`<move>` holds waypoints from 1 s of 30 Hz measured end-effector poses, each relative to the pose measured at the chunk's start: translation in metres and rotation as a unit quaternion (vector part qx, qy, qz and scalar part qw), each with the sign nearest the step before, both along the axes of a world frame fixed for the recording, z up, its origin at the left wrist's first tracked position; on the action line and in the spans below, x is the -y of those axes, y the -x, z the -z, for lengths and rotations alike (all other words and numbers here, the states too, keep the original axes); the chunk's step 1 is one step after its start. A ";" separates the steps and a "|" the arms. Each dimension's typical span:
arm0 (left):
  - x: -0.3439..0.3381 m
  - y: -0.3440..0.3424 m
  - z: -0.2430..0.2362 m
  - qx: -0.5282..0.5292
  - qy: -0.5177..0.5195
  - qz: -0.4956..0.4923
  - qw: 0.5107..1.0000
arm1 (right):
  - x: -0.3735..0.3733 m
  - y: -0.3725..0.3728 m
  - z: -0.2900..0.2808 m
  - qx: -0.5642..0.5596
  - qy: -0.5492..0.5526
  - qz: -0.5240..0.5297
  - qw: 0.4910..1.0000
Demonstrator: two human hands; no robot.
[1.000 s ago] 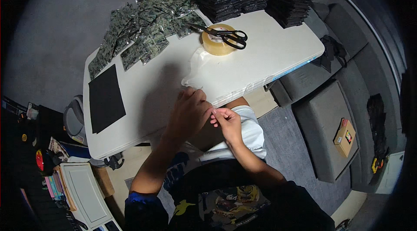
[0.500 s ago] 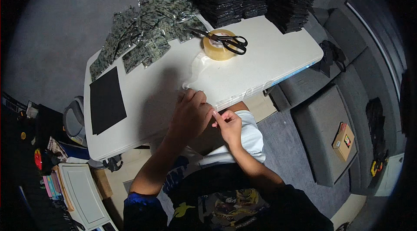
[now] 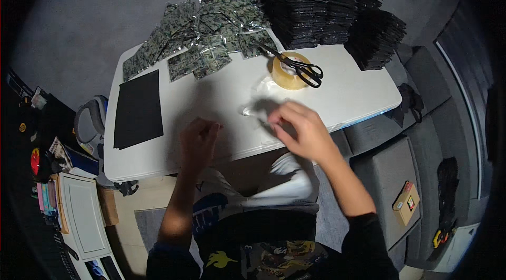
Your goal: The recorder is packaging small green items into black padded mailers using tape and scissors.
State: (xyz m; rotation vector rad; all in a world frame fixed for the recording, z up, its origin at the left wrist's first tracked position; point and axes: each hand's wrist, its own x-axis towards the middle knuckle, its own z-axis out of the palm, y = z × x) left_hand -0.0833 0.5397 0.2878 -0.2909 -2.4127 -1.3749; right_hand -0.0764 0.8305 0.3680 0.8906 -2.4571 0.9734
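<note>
The left hand (image 3: 199,140) is curled in on itself over the near part of the counter (image 3: 337,90), left of the frame's centre; whether it grips anything cannot be told. The right hand (image 3: 303,127), just right of centre and slightly blurred, has its thumb and fingers drawn toward each other, and whether something thin sits between them cannot be made out. Both wrists cross the counter's near edge, which curves across the middle of the frame; shiny tape clings along its right portion.

Between the hands and a little above them, a translucent tape strip (image 3: 247,112) lies crinkled, nearer the right hand. It reaches toward the clear yellowish tape roll (image 3: 286,82), above the right hand, with black-handled scissors (image 3: 291,62) resting across its top.

Open room shows right of the roll, out to the counter's rounded right end, and in a shadowed stretch left of the left hand. Overlapping black sheets (image 3: 138,111) bound that stretch near the left edge. Camouflage-patterned packets (image 3: 211,61) line the upper-left far edge, and tall stacks of black packages (image 3: 308,14) crowd the upper right.
</note>
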 end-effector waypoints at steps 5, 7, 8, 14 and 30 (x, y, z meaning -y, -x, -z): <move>-0.013 0.005 0.012 -0.066 0.009 0.088 0.994 | 0.022 0.066 -0.001 -0.104 -0.205 -0.133 0.964; -0.011 0.001 0.008 -0.034 -0.007 0.093 0.995 | 0.025 0.074 0.000 -0.083 -0.221 -0.162 0.958; -0.010 -0.001 0.002 0.002 -0.022 0.100 0.995 | 0.027 0.077 -0.001 -0.058 -0.236 -0.191 0.951; 0.006 0.005 -0.004 0.024 -0.094 0.076 0.992 | 0.033 0.088 -0.007 -0.024 -0.135 -0.185 0.973; -0.051 0.028 -0.026 -0.047 -0.032 -0.026 0.998 | 0.040 0.077 0.007 0.073 0.114 -0.089 0.987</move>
